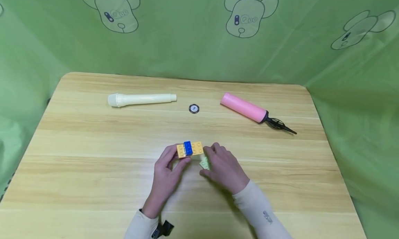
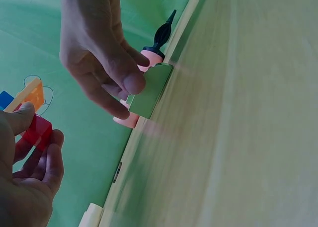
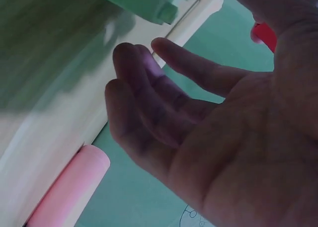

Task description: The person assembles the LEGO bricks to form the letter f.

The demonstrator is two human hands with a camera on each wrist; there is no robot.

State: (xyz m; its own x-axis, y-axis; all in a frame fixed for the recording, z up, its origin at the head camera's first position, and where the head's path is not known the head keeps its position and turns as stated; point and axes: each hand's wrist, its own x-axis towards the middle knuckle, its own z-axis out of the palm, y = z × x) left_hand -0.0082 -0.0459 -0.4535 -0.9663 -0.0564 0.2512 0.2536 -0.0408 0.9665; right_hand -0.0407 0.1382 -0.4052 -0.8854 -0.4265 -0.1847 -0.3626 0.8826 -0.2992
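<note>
My left hand [image 1: 166, 175] grips a stack of toy building bricks between thumb and fingers, above the table. On top of it lie a yellow-orange brick [image 1: 197, 148] and a small blue brick [image 1: 188, 148]; the left wrist view shows a red brick [image 2: 39, 132] under them, pinched by the fingertips. Close by on the right, my right hand [image 1: 225, 166] hovers around a light green brick [image 1: 204, 163], fingers loosely bent. In the right wrist view a gap shows between those fingers and the green brick [image 3: 141, 3], which seems to rest on the table.
Towards the back of the wooden table [image 1: 103, 183] lie a white toy microphone [image 1: 143, 99], a round black-and-white chip [image 1: 194, 108] and a pink hand pump [image 1: 244, 107] with a black nozzle. Green curtain [image 1: 187, 52] hangs behind the table and along its sides.
</note>
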